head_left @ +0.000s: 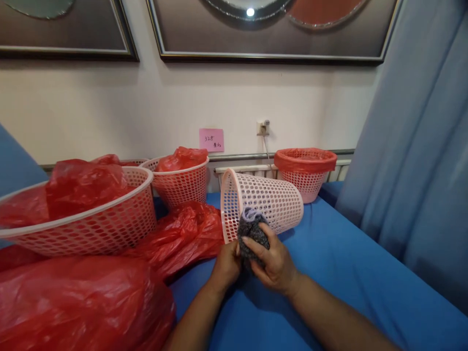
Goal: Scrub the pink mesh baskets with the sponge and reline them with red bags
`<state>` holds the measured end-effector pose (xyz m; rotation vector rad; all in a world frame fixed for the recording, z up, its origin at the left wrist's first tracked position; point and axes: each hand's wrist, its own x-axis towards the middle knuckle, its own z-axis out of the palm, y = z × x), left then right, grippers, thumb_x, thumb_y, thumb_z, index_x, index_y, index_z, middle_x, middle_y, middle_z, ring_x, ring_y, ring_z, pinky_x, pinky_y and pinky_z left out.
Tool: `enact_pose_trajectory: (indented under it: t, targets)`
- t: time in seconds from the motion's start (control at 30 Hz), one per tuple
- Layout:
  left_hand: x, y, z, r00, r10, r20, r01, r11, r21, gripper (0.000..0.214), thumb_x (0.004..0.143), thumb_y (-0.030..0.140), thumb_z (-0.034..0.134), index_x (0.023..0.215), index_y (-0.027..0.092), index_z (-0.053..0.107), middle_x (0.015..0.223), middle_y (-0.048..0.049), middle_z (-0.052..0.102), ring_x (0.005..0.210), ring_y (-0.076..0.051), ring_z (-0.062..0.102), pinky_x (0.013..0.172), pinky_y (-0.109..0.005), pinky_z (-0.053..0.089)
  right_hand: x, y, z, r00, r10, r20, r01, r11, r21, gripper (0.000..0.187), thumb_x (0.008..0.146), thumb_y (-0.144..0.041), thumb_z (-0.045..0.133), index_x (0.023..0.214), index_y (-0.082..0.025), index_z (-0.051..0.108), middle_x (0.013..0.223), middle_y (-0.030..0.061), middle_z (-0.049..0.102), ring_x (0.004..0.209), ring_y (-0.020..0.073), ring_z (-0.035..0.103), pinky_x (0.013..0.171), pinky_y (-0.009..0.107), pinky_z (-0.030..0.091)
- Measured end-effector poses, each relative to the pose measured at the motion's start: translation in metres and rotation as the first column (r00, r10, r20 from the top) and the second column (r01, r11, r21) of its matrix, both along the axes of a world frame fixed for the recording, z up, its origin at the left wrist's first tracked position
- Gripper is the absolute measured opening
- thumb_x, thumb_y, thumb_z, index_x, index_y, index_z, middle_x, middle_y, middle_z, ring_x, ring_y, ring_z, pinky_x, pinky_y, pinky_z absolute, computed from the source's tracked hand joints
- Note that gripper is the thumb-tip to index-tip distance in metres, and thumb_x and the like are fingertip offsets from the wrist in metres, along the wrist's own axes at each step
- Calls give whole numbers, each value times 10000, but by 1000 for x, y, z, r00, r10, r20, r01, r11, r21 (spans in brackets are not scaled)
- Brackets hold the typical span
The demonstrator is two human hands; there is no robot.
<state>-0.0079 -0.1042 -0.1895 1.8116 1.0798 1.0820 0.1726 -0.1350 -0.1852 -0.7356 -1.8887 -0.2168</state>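
Note:
A pale pink, perforated plastic wastebasket (272,197) lies tilted on its side, its open mouth facing left. My left hand (227,265) is closed at the lower edge of its rim, right beside the cloth; the fingertips are hidden. With curled fingers, my right hand (276,263) grips a bunched dark grey cloth (252,236) that has a light purple edge. The cloth presses against the rim and covers part of it. Crumpled red plastic bags (190,234) lie just left of the basket's mouth.
Larger baskets, one at the left (142,207) and one behind it (183,187), hold red bags. A red-lined basket (305,180) stands at the back right. Beneath everything is a blue-covered surface (340,273). A blue curtain (413,146) hangs at the right; a wall socket (262,128) is behind.

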Motion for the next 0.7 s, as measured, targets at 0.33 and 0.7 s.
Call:
enact_pose_trajectory:
  t: [0.33, 0.7]
  targets:
    - [3, 4, -2, 974, 63, -216, -52, 997, 55, 274, 836, 164, 533, 903, 168, 798, 875, -71, 792, 852, -266, 728, 886, -433, 585, 95, 67, -1, 616, -640, -459, 395, 755, -524, 531, 850, -332, 573, 1333, -138, 672, 1340, 195, 577, 1289, 373, 583, 1142, 622, 442]
    - [15, -28, 31, 997, 48, 62, -57, 985, 162, 347, 832, 241, 632, 1142, 142, 753, 979, -73, 773, 874, -235, 699, 812, -320, 571, 18, -9, 17, 999, 44, 3, -44, 999, 30, 543, 869, -200, 604, 1411, -209, 594, 1549, 156, 413, 1368, 301, 545, 1095, 453, 538]
